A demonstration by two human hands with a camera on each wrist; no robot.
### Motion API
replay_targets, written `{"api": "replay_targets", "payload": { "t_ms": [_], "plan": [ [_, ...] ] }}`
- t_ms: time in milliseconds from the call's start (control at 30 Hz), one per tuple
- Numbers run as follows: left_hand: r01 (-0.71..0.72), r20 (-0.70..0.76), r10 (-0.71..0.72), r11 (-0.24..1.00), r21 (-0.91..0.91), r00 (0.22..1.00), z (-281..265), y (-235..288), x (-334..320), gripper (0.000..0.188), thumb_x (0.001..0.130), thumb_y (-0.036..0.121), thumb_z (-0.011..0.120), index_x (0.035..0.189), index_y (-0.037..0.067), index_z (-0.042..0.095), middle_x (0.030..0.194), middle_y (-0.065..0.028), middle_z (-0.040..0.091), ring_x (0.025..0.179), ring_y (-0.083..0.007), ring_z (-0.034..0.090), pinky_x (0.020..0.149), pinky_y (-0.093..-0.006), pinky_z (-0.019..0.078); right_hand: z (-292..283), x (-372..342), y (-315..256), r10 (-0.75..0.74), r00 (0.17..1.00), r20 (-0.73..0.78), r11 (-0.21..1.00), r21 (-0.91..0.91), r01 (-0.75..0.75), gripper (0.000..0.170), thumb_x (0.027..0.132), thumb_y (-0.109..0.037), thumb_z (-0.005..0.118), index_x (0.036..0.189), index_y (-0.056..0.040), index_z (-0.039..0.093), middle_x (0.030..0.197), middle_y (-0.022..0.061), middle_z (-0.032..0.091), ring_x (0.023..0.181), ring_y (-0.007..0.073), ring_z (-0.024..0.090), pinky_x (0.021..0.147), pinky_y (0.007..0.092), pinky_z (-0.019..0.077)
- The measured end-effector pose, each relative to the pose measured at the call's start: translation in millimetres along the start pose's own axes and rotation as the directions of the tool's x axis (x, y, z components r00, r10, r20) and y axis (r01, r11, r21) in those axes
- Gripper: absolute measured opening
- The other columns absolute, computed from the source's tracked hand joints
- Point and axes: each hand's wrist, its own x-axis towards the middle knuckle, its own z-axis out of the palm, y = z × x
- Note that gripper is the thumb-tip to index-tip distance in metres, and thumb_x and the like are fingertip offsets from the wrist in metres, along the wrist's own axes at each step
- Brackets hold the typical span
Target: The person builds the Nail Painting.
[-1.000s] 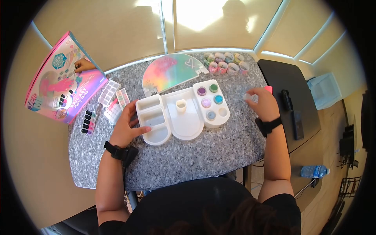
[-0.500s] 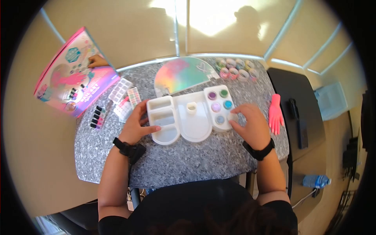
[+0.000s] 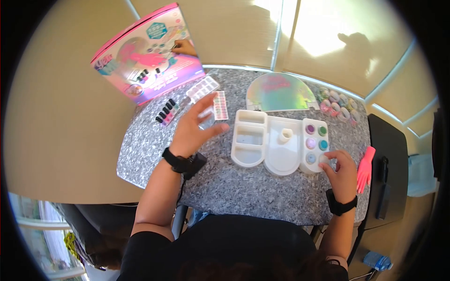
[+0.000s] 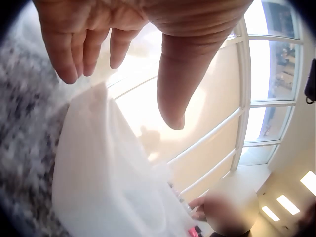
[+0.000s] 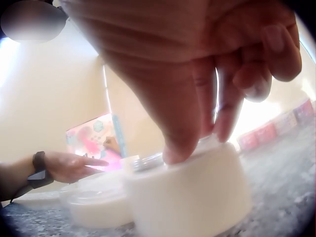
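Note:
A white plastic nail-art tray (image 3: 282,161) lies on the grey speckled table. Three compartments form its left side, a ring-shaped holder (image 3: 285,135) stands in the middle, and pots of coloured glitter (image 3: 311,144) fill wells on the right. At the front right well, my right hand (image 3: 343,172) pinches a small whitish pot (image 3: 323,159) between thumb and fingers. The right wrist view shows those fingertips down at the top of the tray's raised block (image 5: 192,197), hiding most of the pot. My left hand (image 3: 191,130) is off the tray's left side, fingers spread, holding nothing.
Behind the left hand lie a sticker sheet (image 3: 220,106), a clear compartment case (image 3: 203,89) and nail polish bottles (image 3: 166,112). A printed box (image 3: 150,61) stands at the back left. An iridescent half-round panel (image 3: 281,93), small jars (image 3: 344,114) and a pink model hand (image 3: 364,171) surround the tray.
My right hand has brought the small pot leftward to the tray's front right well. My left hand has let go of the tray's left edge and moved away. The head view has turned left.

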Motion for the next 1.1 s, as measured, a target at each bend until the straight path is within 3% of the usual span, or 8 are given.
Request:
{"api": "replay_targets", "payload": {
  "t_ms": [67,167,367,533,700,900,1000,1100],
  "plan": [
    [-0.067,-0.263,0.134,0.966,0.248,0.955,-29,13,-8,0.074,0.086,0.016,0.098,0.152,0.009,0.067,0.15,-0.0119,0.07,0.137,-0.0281,0.068,0.117,-0.0456,0.0548,5,-5,-4,-0.019,1.0,-0.021,1.0,-0.002,0.019,0.033,0.081,-0.007,0.093,0.109,-0.0039,0.076,0.113,0.0117,0.074,0.099,0.0302,0.069,0.079,0.0401,0.0531],
    [0.229,-0.493,0.187,0.712,0.663,0.85,-75,8,-21,0.063,0.083,0.035,0.099,0.135,0.007,0.075,0.135,-0.0149,0.078,0.125,-0.0344,0.073,0.104,-0.0491,0.0566,13,-19,-7,-0.082,0.991,-0.103,0.995,-0.059,0.077,0.042,0.081,-0.005,0.093,0.119,-0.0051,0.077,0.127,0.0124,0.073,0.117,0.0347,0.069,0.1,0.0441,0.0549],
    [0.505,-0.53,-0.105,0.5,0.703,0.841,-117,-33,-34,0.077,0.075,0.063,0.097,0.128,0.01,0.077,0.13,-0.0103,0.082,0.12,-0.0323,0.076,0.115,-0.053,0.0429,19,-30,-33,-0.189,0.977,-0.099,0.974,-0.147,0.174,0.064,0.079,0.0,0.092,0.14,-0.009,0.075,0.149,0.014,0.069,0.137,0.0384,0.063,0.119,0.0466,0.0472],
    [0.556,-0.53,-0.184,0.399,0.73,0.828,-118,-51,-32,0.051,0.085,0.055,0.092,0.113,0.014,0.082,0.106,0.002,0.085,0.104,-0.018,0.076,0.113,-0.047,0.0367,26,-30,-29,-0.217,0.975,-0.048,0.975,-0.057,0.214,0.06,0.081,0.002,0.088,0.139,-0.0106,0.077,0.156,0.0136,0.068,0.147,0.0403,0.06,0.121,0.0483,0.0484],
    [0.48,-0.47,-0.139,0.436,0.761,0.872,-102,-16,-48,0.041,0.087,0.043,0.093,0.107,0.009,0.082,0.103,-0.0004,0.085,0.103,-0.0169,0.077,0.109,-0.0422,0.0447,31,-35,-30,-0.215,0.973,-0.079,0.976,-0.058,0.211,0.053,0.087,0.002,0.084,0.138,-0.0122,0.078,0.15,0.0127,0.071,0.147,0.0413,0.06,0.121,0.0492,0.0497],
    [0.024,-0.035,-0.013,0.935,0.353,0.999,-24,36,-62,0.024,0.09,0.005,0.09,0.113,0.002,0.081,0.108,-0.0053,0.083,0.106,-0.0159,0.078,0.098,-0.0322,0.0569,31,-36,-31,-0.226,0.972,-0.058,0.97,-0.1,0.22,0.052,0.089,-0.001,0.083,0.139,-0.0146,0.078,0.146,0.0106,0.074,0.143,0.0408,0.062,0.119,0.0492,0.0514],
    [0.093,-0.023,-0.091,0.949,0.301,0.996,21,41,-62,0.024,0.09,0.011,0.091,0.112,0.006,0.082,0.108,-0.0051,0.084,0.104,-0.0194,0.079,0.107,-0.0389,0.0537,31,-36,-31,-0.226,0.972,-0.057,0.97,-0.102,0.219,0.052,0.089,-0.002,0.084,0.139,-0.0151,0.078,0.145,0.0101,0.074,0.143,0.0398,0.063,0.118,0.0488,0.0518],
    [-0.135,0.091,0.1,0.758,0.639,0.991,39,35,-57,0.025,0.089,0.02,0.093,0.11,0.01,0.083,0.107,-0.0049,0.084,0.102,-0.0253,0.079,0.115,-0.0497,0.0464,29,-35,-35,-0.212,0.975,-0.063,0.974,-0.097,0.205,0.05,0.088,-0.003,0.085,0.137,-0.0152,0.079,0.144,0.01,0.075,0.142,0.0391,0.064,0.118,0.0486,0.052]
  ]
}}
